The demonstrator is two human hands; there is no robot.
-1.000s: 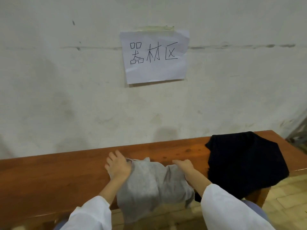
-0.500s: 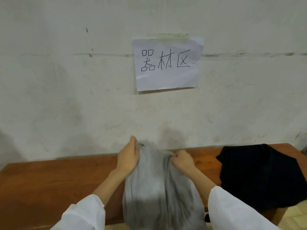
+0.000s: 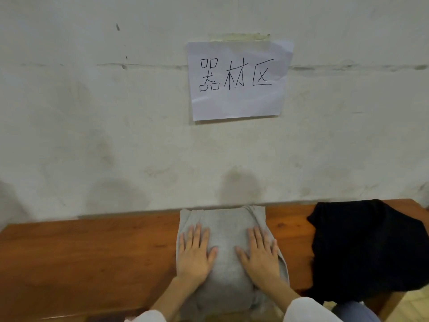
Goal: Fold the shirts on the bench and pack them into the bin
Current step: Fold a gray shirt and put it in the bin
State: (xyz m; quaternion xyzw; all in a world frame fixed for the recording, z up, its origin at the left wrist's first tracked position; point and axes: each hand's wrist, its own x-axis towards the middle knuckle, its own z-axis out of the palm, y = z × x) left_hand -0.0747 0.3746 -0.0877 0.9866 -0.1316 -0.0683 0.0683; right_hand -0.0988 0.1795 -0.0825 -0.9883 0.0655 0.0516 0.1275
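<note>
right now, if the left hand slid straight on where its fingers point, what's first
Flat on the grey shirt, the left hand would cross more shirt, then probably meet the wall just behind the bench; the gap there is hard to judge.

grey shirt [image 3: 226, 231]: flat on bench [image 3: 92, 252], draped over front edge | black shirt [image 3: 362, 249]: crumpled, near its right

grey shirt [image 3: 226, 231], black shirt [image 3: 362, 247], reddish-brown bench [image 3: 92, 259]

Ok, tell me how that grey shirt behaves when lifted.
Likely floppy: the grey shirt drapes over the bench front edge. Probably unfolds if grabbed at one corner, since only the left hand and right hand press it flat.
</note>
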